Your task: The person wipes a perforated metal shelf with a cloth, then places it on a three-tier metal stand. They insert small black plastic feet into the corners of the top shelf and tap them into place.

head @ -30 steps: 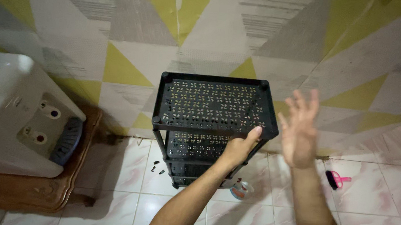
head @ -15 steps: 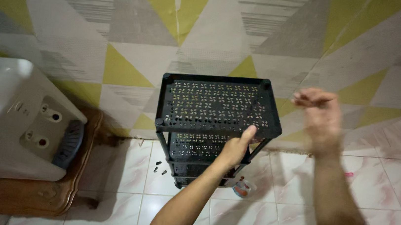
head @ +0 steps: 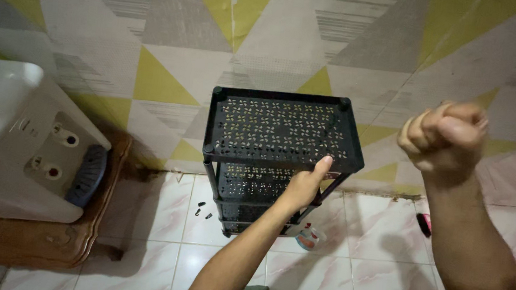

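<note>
A black plastic shelf rack (head: 279,128) with perforated tiers stands on the tiled floor against a wall patterned in grey and yellow triangles. My left hand (head: 305,185) grips the front edge of its top tier, near the right corner, with the thumb on top. My right hand (head: 444,136) is raised in the air to the right of the rack. It is closed in a fist, holds nothing and does not touch the rack.
A white water dispenser (head: 9,138) sits on a low wooden stand (head: 37,240) at the left. Small black pieces (head: 203,211) lie on the tiles beside the rack's foot. A small white-and-red item (head: 310,237) and a pink-and-black object (head: 424,223) lie at the right.
My right hand has gone from open, spread fingers to a closed fist and has risen to the right. My left hand has kept its grip on the rack's front edge.
</note>
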